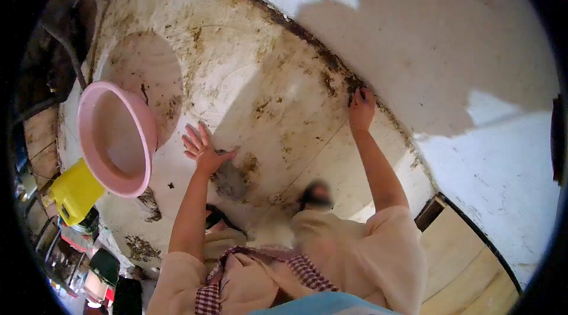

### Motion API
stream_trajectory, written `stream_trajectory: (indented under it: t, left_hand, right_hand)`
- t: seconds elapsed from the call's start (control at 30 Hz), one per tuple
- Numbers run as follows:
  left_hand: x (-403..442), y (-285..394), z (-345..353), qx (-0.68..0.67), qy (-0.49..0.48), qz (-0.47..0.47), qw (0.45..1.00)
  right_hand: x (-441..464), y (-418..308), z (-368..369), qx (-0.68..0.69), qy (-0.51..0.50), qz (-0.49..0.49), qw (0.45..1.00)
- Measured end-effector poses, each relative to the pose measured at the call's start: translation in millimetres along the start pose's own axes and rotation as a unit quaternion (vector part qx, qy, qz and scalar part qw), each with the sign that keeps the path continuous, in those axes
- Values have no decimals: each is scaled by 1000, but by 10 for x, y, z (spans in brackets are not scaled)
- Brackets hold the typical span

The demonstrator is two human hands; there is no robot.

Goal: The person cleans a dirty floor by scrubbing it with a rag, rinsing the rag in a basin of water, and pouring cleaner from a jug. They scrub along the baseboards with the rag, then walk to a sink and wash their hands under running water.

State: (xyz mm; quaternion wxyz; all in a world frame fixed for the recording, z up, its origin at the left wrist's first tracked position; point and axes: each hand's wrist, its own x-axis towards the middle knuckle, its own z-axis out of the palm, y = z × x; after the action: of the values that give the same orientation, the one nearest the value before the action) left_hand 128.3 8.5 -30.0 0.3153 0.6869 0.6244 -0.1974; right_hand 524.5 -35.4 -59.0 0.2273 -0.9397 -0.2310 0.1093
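My left hand (202, 150) has its fingers spread wide and holds nothing. It is over or on the dirty cream floor (219, 66); whether the palm presses down I cannot tell. A crumpled grey rag (229, 183) lies just below its thumb. My right hand (362, 112) reaches out to the seam between floor and white wall (414, 49). Its fingers are bent into a strip of dark dirt (337, 65) there. Something dark shows at the fingertips, too small to name.
A pink basin (151, 131) with cloudy water stands at the left, beside a yellow plastic jug (77, 192). Brown stains cover much of the floor. A small dark-stained piece (149, 205) lies below the basin. Wooden boards (467, 256) are at the lower right, clutter at the lower left.
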Motion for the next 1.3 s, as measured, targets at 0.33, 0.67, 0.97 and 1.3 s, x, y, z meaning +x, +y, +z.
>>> stream_trajectory:
  t: [0.33, 0.67, 0.97, 1.3]
  left_hand:
    - [-104, 102, -184, 15, -52, -22, 998]
    - [-26, 72, -158, -1, -48, -12, 999]
    - [-19, -17, -101, -2, -29, 5, 1000]
    - [-24, 37, -196, 18, -51, -11, 998]
  right_hand:
    - [-305, 76, -188, 367, -89, 48, 925]
    - [-534, 619, -60, 370, -20, -25, 929]
    - [-460, 425, -174, -29, -50, -221, 973]
    - [-424, -655, 446, 21, 29, -312, 950]
